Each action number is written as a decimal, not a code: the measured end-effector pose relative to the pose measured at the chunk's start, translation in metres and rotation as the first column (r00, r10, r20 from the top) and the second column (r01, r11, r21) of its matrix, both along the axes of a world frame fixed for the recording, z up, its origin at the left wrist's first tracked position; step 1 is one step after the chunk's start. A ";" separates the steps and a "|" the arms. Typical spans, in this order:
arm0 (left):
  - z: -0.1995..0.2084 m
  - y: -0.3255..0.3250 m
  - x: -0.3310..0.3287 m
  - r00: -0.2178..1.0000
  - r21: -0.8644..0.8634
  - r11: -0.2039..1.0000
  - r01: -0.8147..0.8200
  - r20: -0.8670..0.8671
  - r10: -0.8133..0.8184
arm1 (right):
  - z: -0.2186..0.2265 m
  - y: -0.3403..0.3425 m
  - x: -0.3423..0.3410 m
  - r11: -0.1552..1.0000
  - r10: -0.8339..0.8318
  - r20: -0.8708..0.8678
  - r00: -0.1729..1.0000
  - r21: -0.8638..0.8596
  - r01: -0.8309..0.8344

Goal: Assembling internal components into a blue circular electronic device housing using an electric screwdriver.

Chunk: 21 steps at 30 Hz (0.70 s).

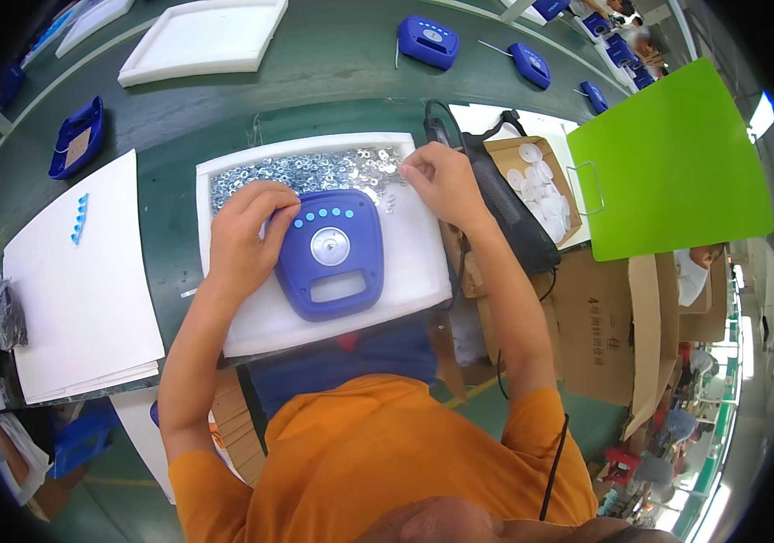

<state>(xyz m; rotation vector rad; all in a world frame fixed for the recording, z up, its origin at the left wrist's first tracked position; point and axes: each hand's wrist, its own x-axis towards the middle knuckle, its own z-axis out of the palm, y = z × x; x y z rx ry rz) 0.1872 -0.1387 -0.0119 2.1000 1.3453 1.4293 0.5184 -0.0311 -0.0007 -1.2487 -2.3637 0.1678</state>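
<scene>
A blue plastic housing [357,233] with a row of turquoise buttons, a round silver disc and a handle slot lies flat in a white foam tray [418,281]. My left hand [249,228] is closed in a pinch at the housing's upper left corner; what its fingertips hold, if anything, is hidden. Small shiny metal pieces [314,169] are heaped along the tray's far side. Over the right end of that heap, my right hand [444,184] has thumb and fingers pinched together. Anything between them is too small to make out.
White sheets [79,290] with a turquoise button strip [80,219] lie left. A black mesh bag [515,208], a carton of white discs [541,185] and a green board [676,167] stand right. Beyond are a blue shell [77,140], another foam tray [206,41] and more blue housings [429,41].
</scene>
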 end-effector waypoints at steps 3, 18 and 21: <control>0.002 -0.002 -0.001 1.000 -0.022 1.000 0.010 -0.007 -0.010 | 0.016 -0.011 -0.008 0.773 -0.388 -0.585 0.712 -0.627 -0.094; -0.002 -0.003 0.001 0.998 -0.021 0.997 0.069 0.010 -0.069 | 0.012 -0.039 -0.038 0.533 -0.562 -0.692 0.453 -0.722 -0.441; 0.001 -0.003 0.001 0.996 -0.021 0.996 0.089 -0.003 -0.089 | 0.022 -0.063 -0.053 0.941 -0.013 -0.519 0.855 -0.296 -0.165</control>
